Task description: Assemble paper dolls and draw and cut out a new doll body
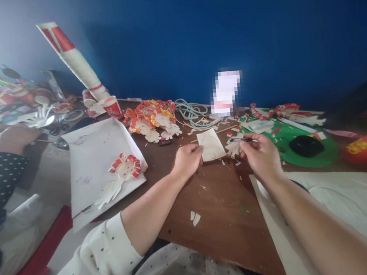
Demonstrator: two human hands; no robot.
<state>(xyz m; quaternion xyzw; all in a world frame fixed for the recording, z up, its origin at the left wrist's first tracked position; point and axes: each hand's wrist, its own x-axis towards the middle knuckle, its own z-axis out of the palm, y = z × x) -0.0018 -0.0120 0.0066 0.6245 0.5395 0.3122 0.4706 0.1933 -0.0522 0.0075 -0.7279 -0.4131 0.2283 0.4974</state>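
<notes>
My left hand [188,159] pinches the left edge of a small white piece of paper [211,146], held just above the brown table [213,198]. My right hand [261,153] is closed around a dark pen [238,139], whose tip points left toward the paper. Below the pen lies a white paper cutout with finger-like strips [233,149]. On a white sheet [93,161] to the left rests a paper figure with a red-and-white striped ring [127,167] and a cut white tail.
Several similar figures [156,116] are piled behind, beside a coiled pale cable [191,111]. A green sheet [324,149] bears a black round object [306,145]. A paper cup [111,106] and a tall roll [76,61] stand at back. Another person's hand [12,138] is at far left.
</notes>
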